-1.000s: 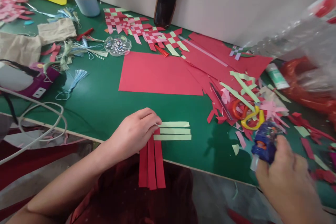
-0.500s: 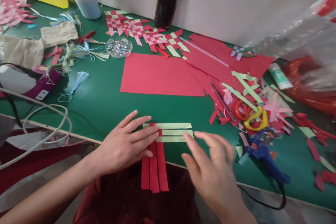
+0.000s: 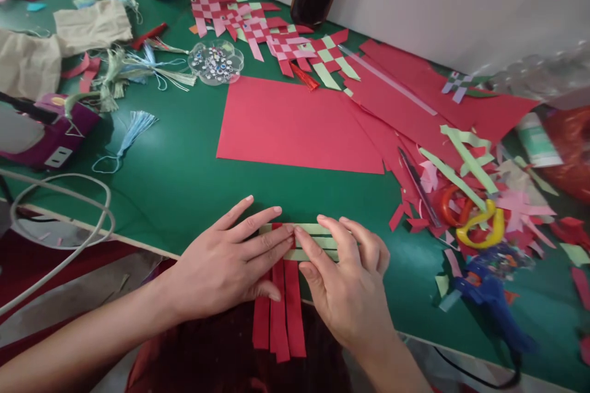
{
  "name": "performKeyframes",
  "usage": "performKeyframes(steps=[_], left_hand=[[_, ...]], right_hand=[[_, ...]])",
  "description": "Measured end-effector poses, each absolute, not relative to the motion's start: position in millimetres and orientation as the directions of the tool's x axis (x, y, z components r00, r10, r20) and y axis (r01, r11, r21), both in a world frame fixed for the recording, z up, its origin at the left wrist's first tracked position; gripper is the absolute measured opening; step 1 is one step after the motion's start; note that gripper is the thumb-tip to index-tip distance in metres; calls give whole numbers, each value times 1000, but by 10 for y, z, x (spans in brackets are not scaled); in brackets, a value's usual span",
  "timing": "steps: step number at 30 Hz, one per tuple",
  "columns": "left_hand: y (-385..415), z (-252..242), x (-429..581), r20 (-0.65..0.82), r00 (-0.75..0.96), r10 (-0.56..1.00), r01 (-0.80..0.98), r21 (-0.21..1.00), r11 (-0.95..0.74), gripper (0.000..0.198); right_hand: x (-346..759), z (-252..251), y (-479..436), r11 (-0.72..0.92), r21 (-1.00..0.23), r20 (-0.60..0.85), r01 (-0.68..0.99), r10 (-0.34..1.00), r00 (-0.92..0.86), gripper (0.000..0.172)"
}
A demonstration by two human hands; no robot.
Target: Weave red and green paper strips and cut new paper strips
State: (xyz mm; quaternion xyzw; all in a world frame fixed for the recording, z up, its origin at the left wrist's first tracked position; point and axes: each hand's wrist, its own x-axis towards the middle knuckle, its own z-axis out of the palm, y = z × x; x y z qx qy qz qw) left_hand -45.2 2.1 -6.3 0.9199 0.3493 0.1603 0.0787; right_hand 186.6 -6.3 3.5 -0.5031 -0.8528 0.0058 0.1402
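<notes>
Red paper strips (image 3: 279, 325) hang over the table's near edge, their upper ends crossed by pale green paper strips (image 3: 328, 242) lying sideways. My left hand (image 3: 235, 255) lies flat over the crossing with its fingers spread, pressing the strips down. From the right, my right hand (image 3: 348, 276) rests its fingertips on the green strips, fingers apart and bent a little. Its index fingertip meets the left fingertips at the crossing. How the strips pass over and under each other is partly hidden beneath the fingers.
Beyond my hands lies a red paper sheet (image 3: 299, 126). Woven paper fish (image 3: 249, 21) and a dish of small beads (image 3: 216, 62) sit behind it. On the right are paper scraps, yellow-handled scissors (image 3: 482, 227) and a blue glue gun (image 3: 495, 301). A blue tassel (image 3: 131, 132) lies left.
My right hand has moved left along the green strips until its fingertips meet my left hand's. The left hand keeps its place on the strips. The camera view has tilted down slightly.
</notes>
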Motion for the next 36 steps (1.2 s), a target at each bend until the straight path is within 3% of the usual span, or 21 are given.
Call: performKeyframes(steps=[9,16,19,25,31,36], left_hand=[[51,-4,-439,218,713,667,619,251,-744,56],[33,-18,-437,218,711,669,623,246,-742,56],[28,-38,-437,231,703,673,623,257,-739,60],[0,-9,-538,244,704,667,594,311,-742,54],[-177,21,-624,104,740,665,634,221,-741,95],[-322,-24,-538,111,712,694,688,90,-720,64]], right_hand=[[2127,11,36,446,-113,237,888,880,-412,33],[2439,-19,-4,310,4,247,951,921,-301,31],[2597,5,-45,245,34,330,969,912,-242,32],[2789,125,-252,247,-124,569,961,811,-135,33],[2573,98,-485,359,-228,590,905,790,-164,33],[2268,9,-562,463,-275,536,843,801,-266,37]])
